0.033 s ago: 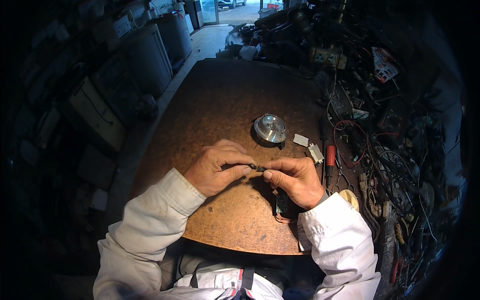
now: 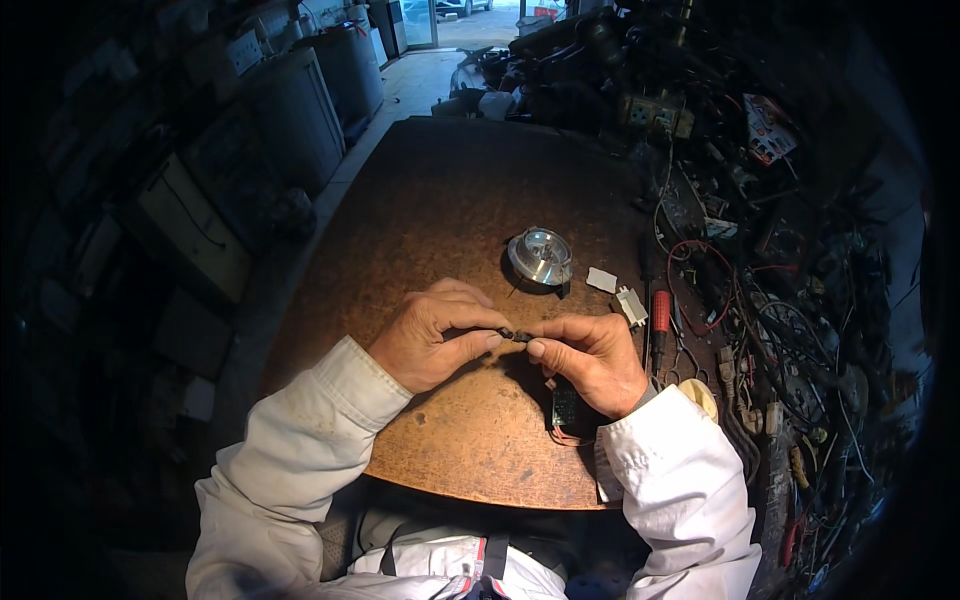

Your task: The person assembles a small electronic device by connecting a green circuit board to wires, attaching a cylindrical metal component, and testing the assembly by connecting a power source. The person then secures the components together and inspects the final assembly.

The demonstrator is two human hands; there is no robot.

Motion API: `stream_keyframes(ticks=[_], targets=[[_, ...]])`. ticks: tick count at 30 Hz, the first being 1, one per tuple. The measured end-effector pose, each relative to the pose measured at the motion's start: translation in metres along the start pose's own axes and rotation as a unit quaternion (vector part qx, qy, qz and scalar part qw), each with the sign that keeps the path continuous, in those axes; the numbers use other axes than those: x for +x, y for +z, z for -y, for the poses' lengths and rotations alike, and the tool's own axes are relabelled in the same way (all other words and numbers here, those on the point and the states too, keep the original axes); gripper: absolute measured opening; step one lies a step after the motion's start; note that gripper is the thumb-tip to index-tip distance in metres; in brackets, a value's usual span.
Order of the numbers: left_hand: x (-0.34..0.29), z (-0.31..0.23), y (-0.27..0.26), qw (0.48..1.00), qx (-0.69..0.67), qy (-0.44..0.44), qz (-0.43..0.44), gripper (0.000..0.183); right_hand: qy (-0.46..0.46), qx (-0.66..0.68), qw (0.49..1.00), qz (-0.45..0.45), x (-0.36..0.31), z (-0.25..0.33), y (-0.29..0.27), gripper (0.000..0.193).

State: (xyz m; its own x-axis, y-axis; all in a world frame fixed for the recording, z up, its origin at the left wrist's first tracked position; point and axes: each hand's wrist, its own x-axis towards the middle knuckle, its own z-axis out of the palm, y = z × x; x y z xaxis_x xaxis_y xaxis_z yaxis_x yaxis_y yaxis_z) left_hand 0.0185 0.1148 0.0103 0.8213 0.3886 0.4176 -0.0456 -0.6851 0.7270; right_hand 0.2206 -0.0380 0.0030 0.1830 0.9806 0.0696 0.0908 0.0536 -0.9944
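Over the wooden table (image 2: 450, 210), my left hand (image 2: 435, 335) and my right hand (image 2: 590, 362) meet almost fingertip to fingertip. The left thumb and index finger pinch a small black connector-like piece (image 2: 505, 333). Another small dark piece (image 2: 522, 338) is in the right thumb and forefinger, close against the first; whether the two are joined cannot be made out. Below the right hand lies a small green circuit board (image 2: 564, 408) with reddish wires, partly in shadow. Farther off sits a round silver lamp fitting (image 2: 540, 257).
Right of the lamp are a flat white cover (image 2: 601, 280) and a white plastic case (image 2: 630, 307). Beside them lie a red-handled screwdriver (image 2: 661, 312) and scissors (image 2: 687, 365). Tangled cables and parts (image 2: 800, 360) crowd the right side. Cabinets (image 2: 290, 120) stand at the left.
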Motion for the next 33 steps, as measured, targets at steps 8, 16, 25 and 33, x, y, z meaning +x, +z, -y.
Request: stream_keyframes(ticks=[8, 16, 25, 33], targets=[[-0.001, -0.002, 0.0, 0.999, 0.039, 0.017, -0.008, 0.019, -0.019, -0.023, 1.0, -0.01, -0.001, 0.001, 0.001, 0.024], [-0.002, -0.004, 0.004, 0.993, 0.097, 0.049, -0.037, 0.019, -0.111, -0.156, 0.981, -0.043, -0.002, 0.001, 0.005, 0.019], [-0.001, -0.006, 0.008, 0.989, 0.124, 0.067, -0.046, 0.017, -0.15, -0.227, 0.96, -0.065, -0.004, 0.005, 0.008, 0.017], [-0.002, -0.006, 0.007, 0.986, 0.139, 0.081, -0.046, 0.018, -0.187, -0.263, 0.944, -0.075, -0.005, 0.005, 0.01, 0.017]])
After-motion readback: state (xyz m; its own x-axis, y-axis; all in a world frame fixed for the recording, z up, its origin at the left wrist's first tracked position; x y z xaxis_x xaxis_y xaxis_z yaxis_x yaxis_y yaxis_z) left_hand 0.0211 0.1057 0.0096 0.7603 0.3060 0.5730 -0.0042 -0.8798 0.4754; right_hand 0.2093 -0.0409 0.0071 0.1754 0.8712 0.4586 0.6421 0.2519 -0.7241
